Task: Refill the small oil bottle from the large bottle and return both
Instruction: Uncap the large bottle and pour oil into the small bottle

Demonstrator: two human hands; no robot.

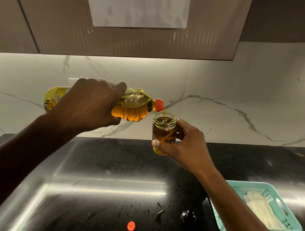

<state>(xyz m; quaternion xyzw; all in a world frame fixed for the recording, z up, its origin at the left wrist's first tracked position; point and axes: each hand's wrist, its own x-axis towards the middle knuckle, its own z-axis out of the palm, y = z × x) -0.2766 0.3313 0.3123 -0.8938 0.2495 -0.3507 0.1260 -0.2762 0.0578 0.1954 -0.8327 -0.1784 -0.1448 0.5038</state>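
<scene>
the left hand wraps its fingers around the large bottle, lying sideways, orange spout at 3 o'clock. yellow oil falls into the small oil bottle, round clear glass, upright, pinched by the right hand above the shiny black tabletop.

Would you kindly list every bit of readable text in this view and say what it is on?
"and small oil bottle to their original positions." on the paper sheet taped to the cabinet; the line above it is cut off.
Print on the large bottle label: too small and blurred to read.
</scene>
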